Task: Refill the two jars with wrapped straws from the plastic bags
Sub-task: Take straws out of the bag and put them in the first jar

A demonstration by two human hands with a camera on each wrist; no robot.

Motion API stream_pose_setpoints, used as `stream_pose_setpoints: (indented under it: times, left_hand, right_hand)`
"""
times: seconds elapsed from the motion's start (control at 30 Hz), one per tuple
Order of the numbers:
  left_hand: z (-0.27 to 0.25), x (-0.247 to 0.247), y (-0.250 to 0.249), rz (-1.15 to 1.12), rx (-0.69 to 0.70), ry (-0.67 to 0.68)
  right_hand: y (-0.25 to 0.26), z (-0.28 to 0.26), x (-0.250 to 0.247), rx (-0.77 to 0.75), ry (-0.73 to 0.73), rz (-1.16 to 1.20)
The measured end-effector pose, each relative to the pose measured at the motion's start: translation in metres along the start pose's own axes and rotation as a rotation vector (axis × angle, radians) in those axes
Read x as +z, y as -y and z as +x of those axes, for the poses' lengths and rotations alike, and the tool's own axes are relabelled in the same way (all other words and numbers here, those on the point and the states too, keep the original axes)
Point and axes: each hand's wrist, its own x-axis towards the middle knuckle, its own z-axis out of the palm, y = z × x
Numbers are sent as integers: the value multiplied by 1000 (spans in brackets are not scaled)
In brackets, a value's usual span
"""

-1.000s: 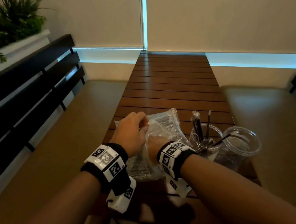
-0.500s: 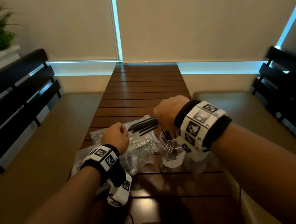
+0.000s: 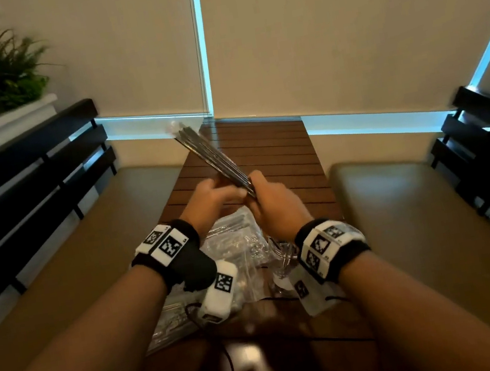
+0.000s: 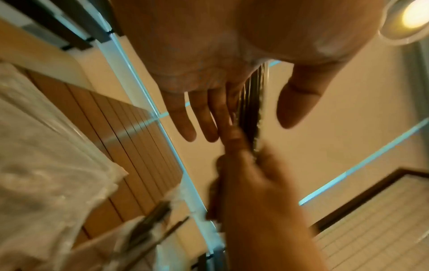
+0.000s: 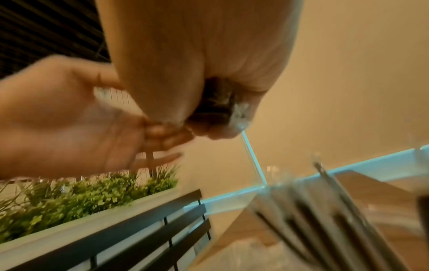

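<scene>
- Nearest, the jars (image 3: pixel 281 251) sit low on the table (image 3: pixel 280 154), under the right wrist, beside the bags (image 3: pixel 233 238).
- Above, right hand (image 3: pixel 272 203) clamps the straws' (image 3: pixel 210 158) near end; left hand (image 3: pixel 210 195), fingers straight, touches them.
- Their long axis runs far-left, away from the jars.

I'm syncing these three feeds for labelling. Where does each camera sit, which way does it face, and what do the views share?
Head: worn on the head, looking forward and down over the slatted table; both forearms, the left hand and the right hand show, meeting at a bundle of straws.
Left wrist: under the left wrist, looking along the palm and up past the straight fingers; the right hand also shows.
Right wrist: under the right wrist, looking along the hand and up; its fingers curl round the bundle's end.
Shared: all three show both hands and the bundle.
</scene>
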Motion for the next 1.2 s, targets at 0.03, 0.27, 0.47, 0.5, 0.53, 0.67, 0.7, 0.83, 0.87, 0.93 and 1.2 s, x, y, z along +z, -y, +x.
stream_pose_setpoints:
  times: [0.03, 0.27, 0.47, 0.5, 0.53, 0.67, 0.7, 0.83, 0.87, 0.93, 1.2]
  left_hand:
    - [-1, 3, -5, -67, 3, 14]
    - [8, 14, -2, -45, -33, -355]
    - [7, 5, 6, 666, 129, -342]
    - [5, 7, 8, 747, 137, -309]
    - [4, 10, 11, 815, 151, -281]
    - [5, 28, 8, 871, 189, -215]
    - [6, 31, 7, 866, 189, -216]
    - [5, 30, -1, 735, 170, -302]
    - [4, 31, -6, 749, 203, -300]
    - [4, 39, -15, 862, 293, -261]
    - [11, 44, 11, 805, 112, 74]
  right_hand:
    - [0, -3, 11, -18, -15, 74]
    - [6, -4, 9, -148, 197, -59]
    - [5, 13, -65, -108, -520, 344]
    - [9, 16, -75, -125, -576, 382]
    - [13, 18, -81, -136, -570, 394]
    - [27, 17, -62, -167, -242, 257]
    - [27, 15, -55, -177, -233, 240]
    - [11, 5, -48, -47, -345, 582]
    - [7, 2, -47, -12, -278, 649]
    - [9, -1, -44, 5, -150, 688]
    - [-6, 5, -82, 141, -547, 497]
